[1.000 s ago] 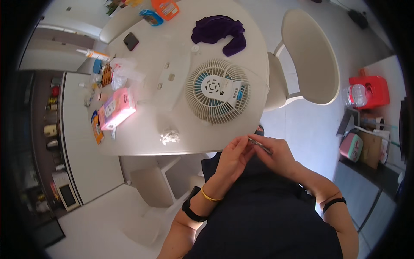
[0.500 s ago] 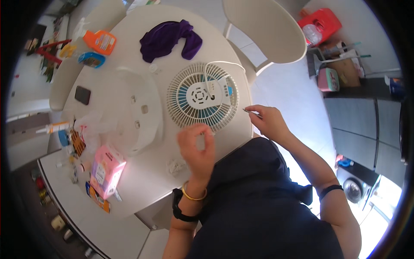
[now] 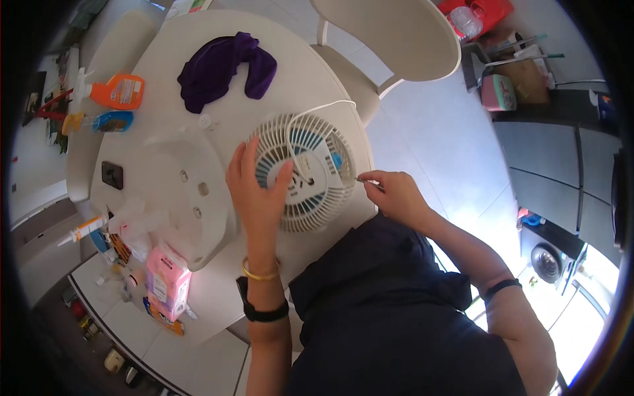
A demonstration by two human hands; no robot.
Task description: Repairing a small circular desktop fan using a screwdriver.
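A round fan head with a white cage (image 3: 328,218) and blue blades lies back side up on the table, its white cord looped over it. My left hand (image 3: 254,198) reaches over the cage's left side, thumb and fingers spread; whether it presses on the cage I cannot tell. My right hand (image 3: 396,198) pinches a thin metal tool (image 3: 371,183), its tip at the right rim of the cage. The tool's exact kind is too small to make out. A white plastic fan base (image 3: 198,218) lies left of my left hand.
On the pale round table (image 3: 290,46) lie a purple cloth (image 3: 218,69), an orange spray bottle (image 3: 122,91), a blue spray bottle (image 3: 113,121), a black phone-like object (image 3: 113,175) and a pink tissue pack (image 3: 168,284). A beige chair (image 3: 396,39) stands at the far right.
My left hand has moved up and left from the cage's near edge, its curled fingers now spread over the left side. My right hand's tool has come to the cage rim.
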